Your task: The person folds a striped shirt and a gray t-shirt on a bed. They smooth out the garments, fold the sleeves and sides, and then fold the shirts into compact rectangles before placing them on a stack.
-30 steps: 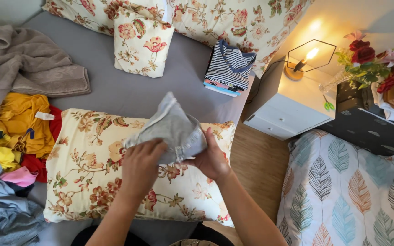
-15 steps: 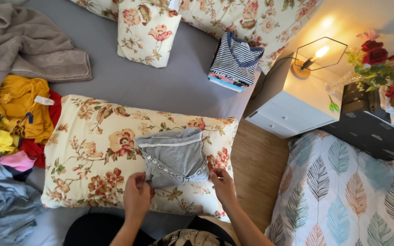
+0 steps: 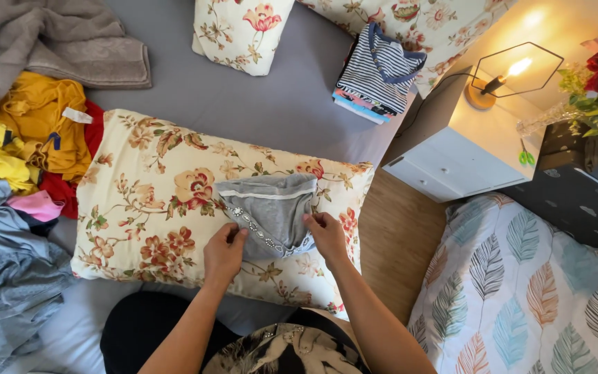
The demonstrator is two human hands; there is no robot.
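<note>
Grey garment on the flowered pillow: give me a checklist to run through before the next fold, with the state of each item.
1. Left hand on the grey garment, at its near left edge: ok.
2. Right hand gripping the near right edge: ok.
3. Garment lying flat on the flowered pillow: mostly ok; the near edge is lifted slightly.
4. Beaded trim facing up, not tucked under: ok.
5. Pillow around the garment free of other clothes: ok; the yellow and red pile lies off its left end.
6. Layers underneath even: cannot tell, hidden.
</note>
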